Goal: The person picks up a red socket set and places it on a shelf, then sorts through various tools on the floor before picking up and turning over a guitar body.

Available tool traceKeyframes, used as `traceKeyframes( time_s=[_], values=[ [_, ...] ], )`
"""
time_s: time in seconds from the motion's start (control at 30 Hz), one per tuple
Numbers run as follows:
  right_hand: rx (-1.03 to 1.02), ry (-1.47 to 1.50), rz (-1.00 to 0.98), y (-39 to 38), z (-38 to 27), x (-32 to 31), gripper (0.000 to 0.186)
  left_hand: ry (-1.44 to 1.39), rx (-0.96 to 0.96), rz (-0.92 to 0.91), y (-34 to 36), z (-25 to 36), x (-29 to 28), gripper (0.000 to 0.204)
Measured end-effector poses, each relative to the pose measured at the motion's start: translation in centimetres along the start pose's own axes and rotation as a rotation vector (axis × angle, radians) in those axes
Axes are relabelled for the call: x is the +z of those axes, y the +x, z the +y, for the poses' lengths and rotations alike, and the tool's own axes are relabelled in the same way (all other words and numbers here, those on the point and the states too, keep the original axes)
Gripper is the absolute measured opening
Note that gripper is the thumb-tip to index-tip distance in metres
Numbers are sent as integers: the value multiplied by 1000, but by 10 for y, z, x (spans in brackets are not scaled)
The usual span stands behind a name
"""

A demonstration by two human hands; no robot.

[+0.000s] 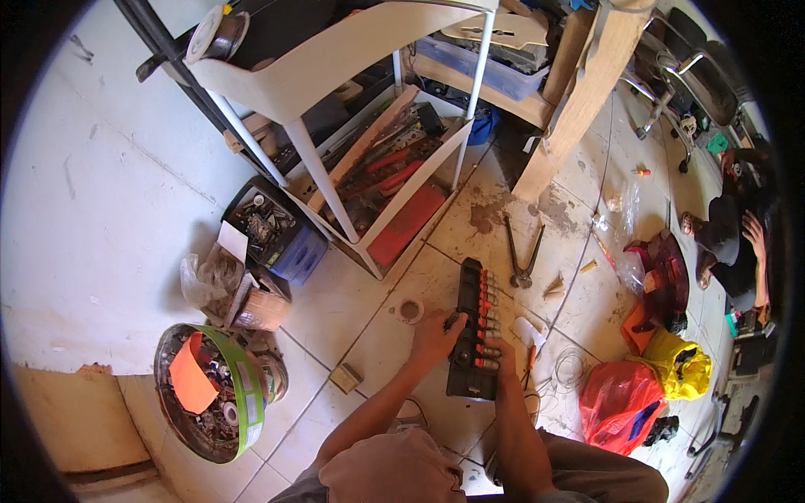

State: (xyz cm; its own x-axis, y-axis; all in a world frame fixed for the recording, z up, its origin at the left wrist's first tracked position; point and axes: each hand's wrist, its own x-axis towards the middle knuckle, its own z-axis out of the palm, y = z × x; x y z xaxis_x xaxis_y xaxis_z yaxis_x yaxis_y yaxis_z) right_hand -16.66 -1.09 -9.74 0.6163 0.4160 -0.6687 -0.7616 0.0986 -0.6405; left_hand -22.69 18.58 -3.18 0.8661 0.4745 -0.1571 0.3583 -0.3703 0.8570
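1. Black plastic strip (pixel 474 329) with a row of red-and-grey switches lies on the tiled floor (pixel 369 293), just in front of the person's knees.
2. Left hand (pixel 433 335) rests against the strip's left edge, fingers curled onto it.
3. Right hand (pixel 501 354) presses at its right edge near the lower switches; whether it grips, I cannot tell.
4. Pincers (pixel 521 251) lie beyond the strip's far end; a tape roll (pixel 410 311) sits just left.
5. Red bag (pixel 620 401) sits to the right.
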Motion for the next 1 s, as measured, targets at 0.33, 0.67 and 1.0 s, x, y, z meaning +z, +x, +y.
traceKeyframes(
  time_s=[0.33,0.67,1.0],
  values=[
    [177,-139,235,-16,-24,10,27,-172,-51,-44,-11,-40,21,47],
    [18,-128,306,-11,-40,19,60,-280,-232,-47,-16,-50,4,41],
    [135,-62,234,7,-28,-23,91,93,-129,-101,-25,-62,10,38]
  ],
)
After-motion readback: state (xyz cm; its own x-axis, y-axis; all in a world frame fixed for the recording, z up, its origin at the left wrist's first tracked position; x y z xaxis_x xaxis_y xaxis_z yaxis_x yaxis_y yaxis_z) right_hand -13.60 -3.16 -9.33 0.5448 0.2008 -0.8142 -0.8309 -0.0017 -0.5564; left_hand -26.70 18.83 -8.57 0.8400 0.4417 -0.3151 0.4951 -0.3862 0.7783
